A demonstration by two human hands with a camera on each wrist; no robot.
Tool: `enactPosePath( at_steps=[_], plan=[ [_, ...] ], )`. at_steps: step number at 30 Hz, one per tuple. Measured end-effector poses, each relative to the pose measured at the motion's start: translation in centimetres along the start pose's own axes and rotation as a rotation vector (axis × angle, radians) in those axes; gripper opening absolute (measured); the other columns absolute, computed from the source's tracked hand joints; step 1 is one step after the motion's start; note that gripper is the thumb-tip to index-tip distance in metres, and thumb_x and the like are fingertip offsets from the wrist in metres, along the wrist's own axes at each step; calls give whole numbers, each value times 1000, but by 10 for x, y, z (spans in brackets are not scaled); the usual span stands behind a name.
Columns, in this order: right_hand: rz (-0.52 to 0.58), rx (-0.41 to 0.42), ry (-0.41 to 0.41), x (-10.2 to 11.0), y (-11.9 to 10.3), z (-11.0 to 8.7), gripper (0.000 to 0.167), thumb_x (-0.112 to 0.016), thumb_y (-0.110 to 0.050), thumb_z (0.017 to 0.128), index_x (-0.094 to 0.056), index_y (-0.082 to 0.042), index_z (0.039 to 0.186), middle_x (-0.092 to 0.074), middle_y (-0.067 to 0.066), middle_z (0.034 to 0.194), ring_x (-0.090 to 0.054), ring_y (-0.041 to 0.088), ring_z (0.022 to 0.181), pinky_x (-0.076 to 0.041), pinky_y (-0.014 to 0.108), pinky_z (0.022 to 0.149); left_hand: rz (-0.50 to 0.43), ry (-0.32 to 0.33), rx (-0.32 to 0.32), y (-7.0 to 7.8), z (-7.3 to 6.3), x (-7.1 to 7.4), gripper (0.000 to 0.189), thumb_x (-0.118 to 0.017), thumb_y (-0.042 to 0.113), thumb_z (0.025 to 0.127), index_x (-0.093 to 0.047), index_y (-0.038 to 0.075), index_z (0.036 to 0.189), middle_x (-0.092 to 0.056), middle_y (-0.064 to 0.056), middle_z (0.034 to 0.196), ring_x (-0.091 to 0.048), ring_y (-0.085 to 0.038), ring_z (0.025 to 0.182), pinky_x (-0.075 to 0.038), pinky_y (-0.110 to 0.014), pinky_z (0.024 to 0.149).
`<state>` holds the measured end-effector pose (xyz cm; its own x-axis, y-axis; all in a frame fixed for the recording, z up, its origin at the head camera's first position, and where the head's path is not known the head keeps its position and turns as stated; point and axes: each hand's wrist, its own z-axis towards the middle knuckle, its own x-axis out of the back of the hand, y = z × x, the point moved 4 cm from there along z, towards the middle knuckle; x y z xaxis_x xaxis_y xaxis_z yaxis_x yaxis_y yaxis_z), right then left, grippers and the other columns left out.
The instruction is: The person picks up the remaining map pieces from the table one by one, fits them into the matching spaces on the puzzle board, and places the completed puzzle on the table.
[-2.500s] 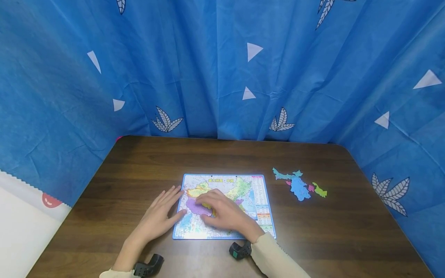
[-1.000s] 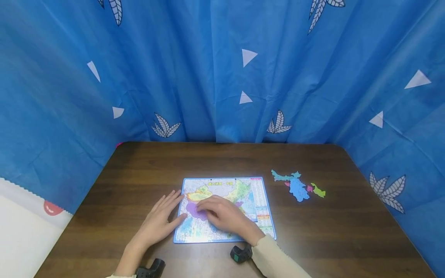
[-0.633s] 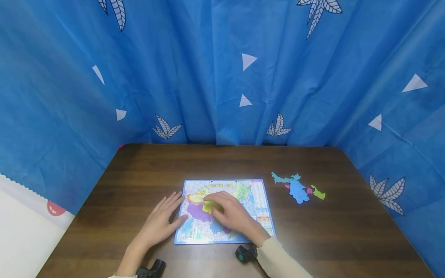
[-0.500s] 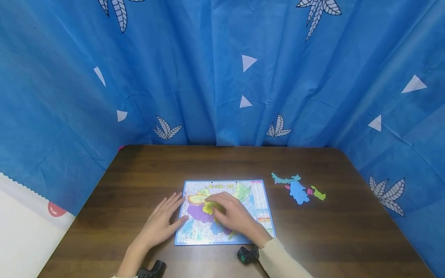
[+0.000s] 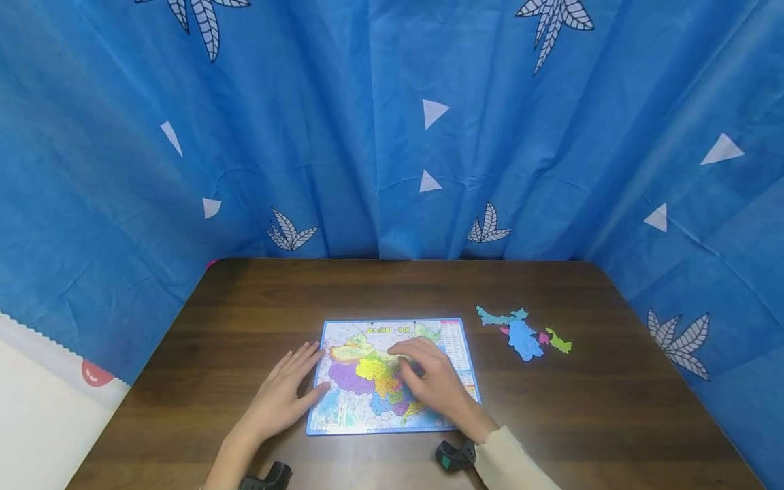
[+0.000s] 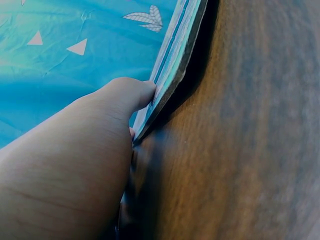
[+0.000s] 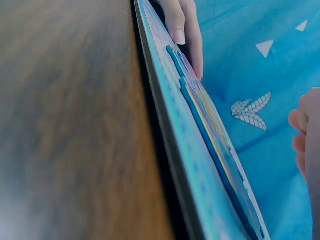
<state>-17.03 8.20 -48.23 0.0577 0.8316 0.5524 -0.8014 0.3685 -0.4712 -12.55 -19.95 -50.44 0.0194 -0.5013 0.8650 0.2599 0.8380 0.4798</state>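
A map puzzle board (image 5: 318, 425) with a blue border lies on the table. My left hand (image 5: 284, 391) lies at its left edge with fingers spread, and in the left wrist view the thumb (image 6: 142, 92) rests on the edge. A purple map piece (image 5: 349, 378) and a yellow map piece (image 5: 371, 369) lie on the board's left half. Over the right half hovers my right hand (image 5: 435, 384), its fingers bent, with nothing visible between fingers and thumb. In the right wrist view its fingertips (image 7: 299, 122) are apart from the board. The hand hides part of the map's east.
Right of the board, on the brown table (image 5: 612, 408), lie loose puzzle pieces: a big blue piece (image 5: 525, 340), a teal piece (image 5: 490, 318), a pink piece (image 5: 544, 338) and a yellow-green piece (image 5: 559, 341). A blue curtain (image 5: 343, 136) hangs behind the table.
My right hand has moved right from the yellow piece, uncovering it and the map's middle. My left hand stays at the board's edge. The loose pieces have not moved.
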Motion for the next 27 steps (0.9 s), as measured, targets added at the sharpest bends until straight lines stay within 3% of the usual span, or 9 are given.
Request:
enactPosePath(
  at_steps=[9,20,27],
  plan=[
    [-17,22,97,16,9,-9,28,-69,5,86,-77,-12,106,-77,-1,107,-70,16,99,-53,16,93,4,9,-9,0,-1,2,69,-66,50,97,-52,11,152,-44,-11,161,-35,-35,153,-22,-59,125],
    [-41,41,187,35,21,-15,26,-69,9,82,-77,-6,102,-78,3,100,-70,20,94,-51,16,95,12,5,-7,-1,-1,0,70,-65,51,97,-51,11,153,-44,-10,162,-34,-35,153,-22,-59,125],
    [-84,-45,196,50,33,-23,24,-69,6,86,-78,-10,103,-78,1,101,-69,19,96,-50,14,95,22,2,-2,0,1,0,70,-65,52,97,-51,11,153,-44,-10,162,-34,-35,153,-22,-58,125]
  ],
)
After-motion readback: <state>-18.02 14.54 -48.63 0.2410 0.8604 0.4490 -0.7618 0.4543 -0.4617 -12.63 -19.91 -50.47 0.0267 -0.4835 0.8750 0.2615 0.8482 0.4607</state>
